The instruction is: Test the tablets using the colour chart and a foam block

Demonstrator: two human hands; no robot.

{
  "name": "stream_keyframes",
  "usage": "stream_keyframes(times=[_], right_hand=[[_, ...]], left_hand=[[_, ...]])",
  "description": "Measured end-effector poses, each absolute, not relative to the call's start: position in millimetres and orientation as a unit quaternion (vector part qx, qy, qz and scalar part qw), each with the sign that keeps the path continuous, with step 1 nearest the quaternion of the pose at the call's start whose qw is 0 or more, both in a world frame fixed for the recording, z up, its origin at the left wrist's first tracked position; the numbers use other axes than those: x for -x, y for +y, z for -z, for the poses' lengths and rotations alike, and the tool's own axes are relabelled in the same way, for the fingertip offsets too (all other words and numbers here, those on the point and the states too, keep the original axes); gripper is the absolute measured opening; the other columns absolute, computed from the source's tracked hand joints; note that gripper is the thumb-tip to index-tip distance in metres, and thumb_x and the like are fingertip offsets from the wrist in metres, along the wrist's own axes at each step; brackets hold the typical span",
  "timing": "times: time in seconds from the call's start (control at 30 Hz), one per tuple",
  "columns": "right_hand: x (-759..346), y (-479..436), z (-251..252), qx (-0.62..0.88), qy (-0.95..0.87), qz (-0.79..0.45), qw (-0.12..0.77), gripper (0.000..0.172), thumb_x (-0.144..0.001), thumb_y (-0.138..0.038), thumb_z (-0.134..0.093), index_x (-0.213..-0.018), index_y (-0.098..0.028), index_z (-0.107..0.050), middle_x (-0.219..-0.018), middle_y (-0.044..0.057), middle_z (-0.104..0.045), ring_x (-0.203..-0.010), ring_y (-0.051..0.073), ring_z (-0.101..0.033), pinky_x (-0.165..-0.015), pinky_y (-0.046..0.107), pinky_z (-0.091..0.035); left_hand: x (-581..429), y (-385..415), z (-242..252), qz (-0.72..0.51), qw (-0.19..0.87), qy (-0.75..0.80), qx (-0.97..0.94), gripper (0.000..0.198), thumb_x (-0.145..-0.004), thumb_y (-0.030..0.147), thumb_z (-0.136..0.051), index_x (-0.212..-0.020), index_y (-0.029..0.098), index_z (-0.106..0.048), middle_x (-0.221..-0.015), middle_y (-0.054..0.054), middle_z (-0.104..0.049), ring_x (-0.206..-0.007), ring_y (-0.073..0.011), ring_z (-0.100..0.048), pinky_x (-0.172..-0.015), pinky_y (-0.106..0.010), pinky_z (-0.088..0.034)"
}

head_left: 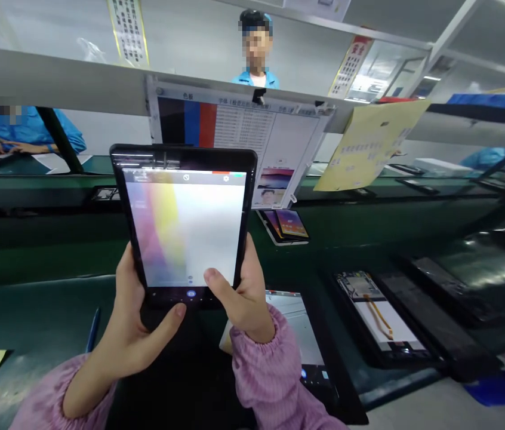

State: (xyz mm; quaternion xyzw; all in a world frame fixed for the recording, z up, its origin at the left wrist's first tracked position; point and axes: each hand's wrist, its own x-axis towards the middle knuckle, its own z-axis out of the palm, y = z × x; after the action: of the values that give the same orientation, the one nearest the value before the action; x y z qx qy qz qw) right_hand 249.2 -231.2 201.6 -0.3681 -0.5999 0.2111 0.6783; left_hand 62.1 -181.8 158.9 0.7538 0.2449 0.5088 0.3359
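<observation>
A black-framed tablet [210, 227] is held upright between my two hands, its screen lit and showing a blurred, mostly white picture with yellow and pink at the left. My left hand [134, 325] grips its lower left edge, the thumb lying near the bottom bezel. Around the lower right edge wraps my right hand [246, 292], with its thumb over the bottom of the screen. The fingers behind the tablet are hidden. Below my right forearm lies a second lit tablet [295, 328] on a black mat [167, 382], partly covered by the pink sleeve.
A printed test chart [243, 119] hangs ahead, with a yellow sheet [369, 146] to its right. Two small lit devices [292, 224] lie beneath the chart. Opened tablets [382, 319] with bare parts stand at right. A blue pen [94, 329] lies at left. Co-workers [256, 77] are across the bench.
</observation>
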Motion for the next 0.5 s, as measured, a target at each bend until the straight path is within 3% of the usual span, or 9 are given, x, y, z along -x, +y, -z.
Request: stream_keyframes(times=[0.17, 0.37, 0.5], right_hand=[[-245.7, -229.1, -198.8, 0.381, -0.598, -0.224, 0.669, 0.042, -0.097, -0.032, -0.066, -0.136, -0.027, -0.052, -0.118, 0.006, -0.065, -0.105, 0.024, -0.067, -0.098, 0.041, -0.06], [-246.0, -229.2, -197.7, 0.361, -0.601, -0.22, 0.679, 0.039, -0.098, -0.03, -0.066, -0.134, -0.03, -0.052, -0.117, 0.006, -0.064, -0.101, 0.023, -0.067, -0.094, 0.041, -0.061], [-245.7, -228.5, -196.9, 0.369, -0.597, -0.217, 0.678, 0.036, -0.098, -0.033, -0.066, -0.131, -0.029, -0.053, -0.112, 0.005, -0.065, -0.098, 0.023, -0.067, -0.092, 0.042, -0.061]], left_hand=[[-59.1, -179.9, -158.9, -0.504, 0.341, 0.25, -0.753, 0.101, -0.089, 0.028, -0.074, -0.168, 0.036, -0.011, -0.172, -0.008, -0.027, -0.156, -0.034, -0.037, -0.125, -0.051, -0.041], [-60.2, -179.1, -157.2, -0.514, 0.314, 0.233, -0.763, 0.106, -0.087, 0.025, -0.075, -0.168, 0.039, -0.01, -0.167, -0.006, -0.034, -0.157, -0.0314, -0.035, -0.129, -0.049, -0.033], [-61.3, -179.1, -159.9, -0.517, 0.301, 0.23, -0.768, 0.104, -0.088, 0.025, -0.074, -0.169, 0.036, -0.01, -0.162, -0.009, -0.043, -0.157, -0.0328, -0.036, -0.123, -0.048, -0.044]])
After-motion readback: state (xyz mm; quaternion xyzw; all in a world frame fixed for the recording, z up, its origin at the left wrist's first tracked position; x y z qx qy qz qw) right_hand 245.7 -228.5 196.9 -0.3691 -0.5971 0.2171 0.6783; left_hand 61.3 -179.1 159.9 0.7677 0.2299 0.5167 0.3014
